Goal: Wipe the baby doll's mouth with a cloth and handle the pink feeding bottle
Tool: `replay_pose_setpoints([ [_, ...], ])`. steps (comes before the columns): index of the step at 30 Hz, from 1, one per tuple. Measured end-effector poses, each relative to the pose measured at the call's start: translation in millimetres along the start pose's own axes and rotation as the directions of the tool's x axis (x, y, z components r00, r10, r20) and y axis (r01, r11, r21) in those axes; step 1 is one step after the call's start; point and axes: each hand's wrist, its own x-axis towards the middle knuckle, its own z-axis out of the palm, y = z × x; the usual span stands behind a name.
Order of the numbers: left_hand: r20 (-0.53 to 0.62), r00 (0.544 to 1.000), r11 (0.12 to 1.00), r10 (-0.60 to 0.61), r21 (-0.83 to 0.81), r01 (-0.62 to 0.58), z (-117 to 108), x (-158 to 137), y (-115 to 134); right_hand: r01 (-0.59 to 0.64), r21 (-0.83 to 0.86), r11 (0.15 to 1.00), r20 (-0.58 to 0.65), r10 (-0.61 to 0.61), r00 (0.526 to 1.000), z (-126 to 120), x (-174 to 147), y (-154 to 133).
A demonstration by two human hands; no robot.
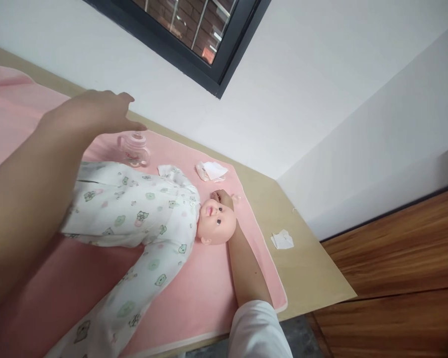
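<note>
A baby doll [217, 222] lies face up, dressed in a loose white outfit [149, 211] printed with small green and pink bears. My right hand [222, 197] is under and behind the doll's head, with bent fingers showing at the far side; the head hides much of that hand and its wrist. Up on the left, my left hand [106, 109] reaches out with thumb and fingers apart, holding nothing. Just below its thumb stands a clear baby bottle [134, 149] with handles and a pale pink top. I cannot tell whether the thumb touches it.
A pink blanket [205, 278] covers much of the tan table [302, 273]. Near the wall lies a clear packet with white paper [213, 170]. A crumpled white tissue [282, 239] lies on the bare tabletop. Wooden panels [403, 278] stand at the right, and a dark-framed window [209, 74] is above.
</note>
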Motion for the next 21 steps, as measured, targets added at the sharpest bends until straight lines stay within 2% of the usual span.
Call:
replay_pose_setpoints([
  [1, -0.057, 0.998, 0.995, 0.004, -0.104, -0.010, -10, -10, 12, 0.017, -0.002, 1.000, 0.008, -0.017, 1.000, 0, 0, -1],
  [3, -0.214, 0.969, 0.956, 0.127, -0.234, -0.177, -27, -32, 38, 0.034, -0.006, 0.999, 0.017, -0.034, 0.999, 0, 0, -1],
  [5, -0.346, 0.889, 0.854, 0.301, -0.317, -0.413, -39, -53, 65, 0.032, -0.008, 0.999, 0.031, -0.032, 0.999, 0, 0, -1],
  [6, -0.389, 0.847, 0.788, 0.361, -0.359, -0.501, -42, -63, 79, 0.031, -0.009, 0.999, 0.038, -0.031, 0.999, 0, 0, 0],
  [8, -0.361, 0.806, 0.670, 0.468, -0.450, -0.591, -43, -76, 105, 0.035, -0.018, 0.999, 0.057, -0.034, 0.998, 0, 1, 1],
  [10, -0.254, 0.782, 0.607, 0.568, -0.512, -0.608, -37, -81, 131, 0.033, -0.033, 0.999, 0.076, -0.030, 0.997, 1, 4, 3],
  [13, -0.030, 0.736, 0.605, 0.676, -0.548, -0.578, -22, -72, 166, 0.023, -0.049, 0.999, 0.097, -0.018, 0.995, 3, 7, 3],
  [14, 0.050, 0.704, 0.602, 0.708, -0.563, -0.566, -17, -66, 177, 0.023, -0.053, 0.998, 0.100, -0.018, 0.995, 3, 8, 3],
  [18, 0.369, 0.495, 0.608, 0.786, -0.606, -0.513, 5, -45, 214, 0.041, -0.087, 0.995, 0.100, -0.032, 0.994, 0, 7, 1],
  [21, 0.512, 0.385, 0.641, 0.768, -0.598, -0.482, 21, -38, 234, 0.076, -0.111, 0.991, 0.134, -0.061, 0.989, -4, 3, -1],
])
